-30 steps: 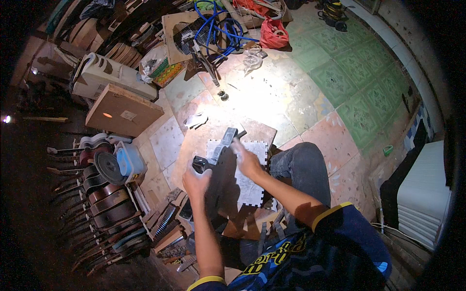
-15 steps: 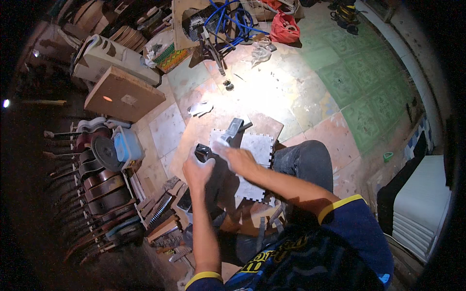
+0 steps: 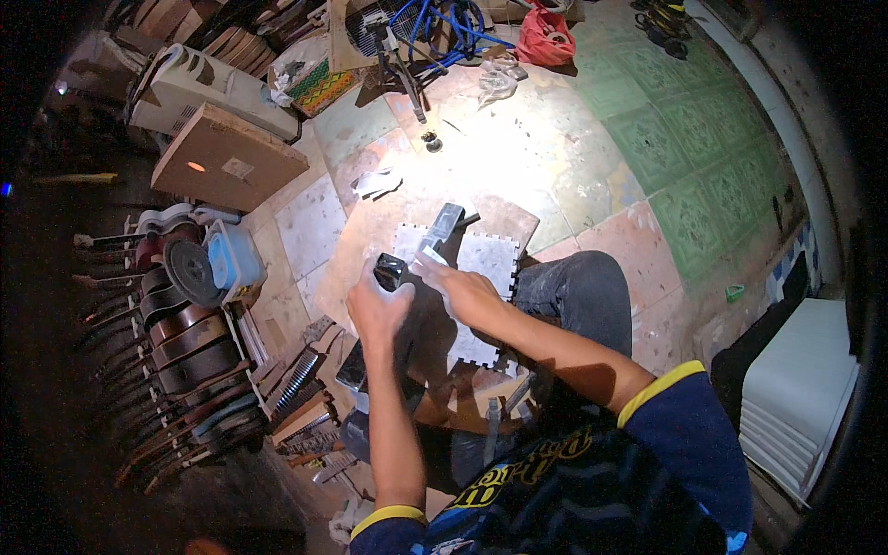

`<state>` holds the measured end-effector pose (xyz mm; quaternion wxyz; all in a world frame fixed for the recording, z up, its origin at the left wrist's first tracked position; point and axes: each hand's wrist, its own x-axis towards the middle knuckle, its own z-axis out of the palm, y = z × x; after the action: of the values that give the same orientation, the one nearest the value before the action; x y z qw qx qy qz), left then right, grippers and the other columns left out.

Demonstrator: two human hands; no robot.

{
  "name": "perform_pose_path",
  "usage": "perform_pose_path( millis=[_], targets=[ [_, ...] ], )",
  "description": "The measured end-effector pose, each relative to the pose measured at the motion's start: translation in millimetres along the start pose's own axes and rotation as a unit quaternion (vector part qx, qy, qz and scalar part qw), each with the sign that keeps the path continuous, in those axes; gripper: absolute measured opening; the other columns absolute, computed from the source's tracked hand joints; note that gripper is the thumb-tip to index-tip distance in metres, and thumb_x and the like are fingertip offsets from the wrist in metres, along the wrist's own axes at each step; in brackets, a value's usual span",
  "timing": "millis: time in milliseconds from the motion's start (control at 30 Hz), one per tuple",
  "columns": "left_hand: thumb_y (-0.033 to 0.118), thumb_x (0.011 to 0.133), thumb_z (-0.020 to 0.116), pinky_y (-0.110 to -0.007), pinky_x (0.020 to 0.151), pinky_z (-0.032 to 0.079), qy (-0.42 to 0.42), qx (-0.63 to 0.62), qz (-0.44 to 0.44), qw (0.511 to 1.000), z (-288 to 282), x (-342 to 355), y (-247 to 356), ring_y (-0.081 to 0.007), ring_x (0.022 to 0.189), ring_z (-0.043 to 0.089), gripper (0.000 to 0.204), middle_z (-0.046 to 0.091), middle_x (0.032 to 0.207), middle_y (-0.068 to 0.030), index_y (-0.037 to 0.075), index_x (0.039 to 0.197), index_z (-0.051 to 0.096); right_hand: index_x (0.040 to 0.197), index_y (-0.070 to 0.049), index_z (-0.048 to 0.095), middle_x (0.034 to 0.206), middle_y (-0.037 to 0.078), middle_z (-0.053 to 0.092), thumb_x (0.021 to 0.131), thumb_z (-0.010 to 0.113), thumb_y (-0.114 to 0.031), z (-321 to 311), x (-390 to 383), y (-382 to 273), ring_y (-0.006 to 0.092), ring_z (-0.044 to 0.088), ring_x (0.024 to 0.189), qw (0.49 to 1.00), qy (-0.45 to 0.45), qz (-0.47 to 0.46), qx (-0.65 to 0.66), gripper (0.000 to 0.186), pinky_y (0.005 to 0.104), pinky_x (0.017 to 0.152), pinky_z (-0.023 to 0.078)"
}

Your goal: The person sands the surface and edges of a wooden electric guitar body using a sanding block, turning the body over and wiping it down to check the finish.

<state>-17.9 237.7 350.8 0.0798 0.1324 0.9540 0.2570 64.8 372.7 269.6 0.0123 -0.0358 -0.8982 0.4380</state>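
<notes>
My left hand (image 3: 377, 307) is wrapped round a black, glossy, block-shaped piece (image 3: 389, 270), whose end shows above the thumb. Close to it on the right, my right hand (image 3: 461, 292) pinches a small pale flat piece (image 3: 429, 256); its exact kind is unclear. Whitish dust coats the fingers of both hands. Just beyond the right fingertips lies a grey rectangular block (image 3: 448, 222), with a short dark rod beside it. Under my hands is a pale mat (image 3: 490, 264) with toothed edges, resting on a brown board (image 3: 356, 245).
Several guitars (image 3: 190, 356) stand in a rack at left, near a blue container (image 3: 231, 257). A cardboard-coloured box (image 3: 229, 166) stands behind them. Hand tools and wood pieces (image 3: 305, 407) lie by my left forearm. Stacked white panels (image 3: 800, 388) are at right, a red bag (image 3: 546, 37) far off.
The scene sits slightly higher in the picture. My right hand, blurred earlier, is sharper, and the pale piece in its fingers shows more clearly. The left hand keeps its hold.
</notes>
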Motion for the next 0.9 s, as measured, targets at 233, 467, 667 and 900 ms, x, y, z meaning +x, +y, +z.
perform_pose_path(
  millis=[233, 467, 667, 900],
  targets=[
    [0.024, 0.063, 0.071, -0.043, 0.078, 0.053, 0.008, -0.003, 0.004, 1.000, 1.8, 2.6, -1.1, -0.0368, 0.084, 0.069, 0.047, 0.071, 0.086, -0.0172, 0.008, 0.107, 0.064, 0.142, -0.022, 0.050, 0.156, 0.008, 0.034, 0.075, 0.046, 0.012, -15.7, 0.3, -2.9, 0.0359, 0.067, 0.098, 0.999, -0.010, 0.000, -0.039, 0.076, 0.0439, 0.081, 0.056],
    [0.023, 0.063, 0.072, -0.042, 0.078, 0.053, -0.006, -0.004, 0.002, 1.000, -1.3, 0.7, -1.5, -0.0355, 0.085, 0.069, 0.047, 0.071, 0.087, -0.0160, 0.007, 0.107, 0.064, 0.143, -0.027, 0.050, 0.155, 0.012, 0.034, 0.079, 0.046, 0.007, -5.4, 10.1, -2.8, 0.0353, 0.068, 0.098, 0.992, 0.003, -0.007, -0.123, 0.073, 0.0445, 0.077, 0.058],
    [0.021, 0.064, 0.072, -0.041, 0.080, 0.053, 0.009, -0.022, 0.003, 1.000, 0.2, -1.4, 1.7, -0.0348, 0.088, 0.070, 0.049, 0.072, 0.090, -0.0162, 0.007, 0.111, 0.064, 0.141, -0.027, 0.052, 0.157, 0.012, 0.031, 0.080, 0.047, 0.005, 4.1, 24.7, 11.2, 0.0361, 0.070, 0.091, 0.994, 0.031, -0.030, -0.101, 0.069, 0.0458, 0.074, 0.059],
    [0.022, 0.063, 0.071, -0.041, 0.079, 0.053, 0.019, -0.021, 0.033, 0.999, 1.4, 1.6, -1.1, -0.0348, 0.084, 0.070, 0.049, 0.072, 0.087, -0.0162, 0.008, 0.109, 0.064, 0.137, -0.026, 0.057, 0.155, 0.016, 0.033, 0.081, 0.047, 0.005, -3.4, 17.8, 3.2, 0.0369, 0.069, 0.089, 0.995, 0.006, 0.005, -0.097, 0.065, 0.0468, 0.078, 0.057]
  ],
)
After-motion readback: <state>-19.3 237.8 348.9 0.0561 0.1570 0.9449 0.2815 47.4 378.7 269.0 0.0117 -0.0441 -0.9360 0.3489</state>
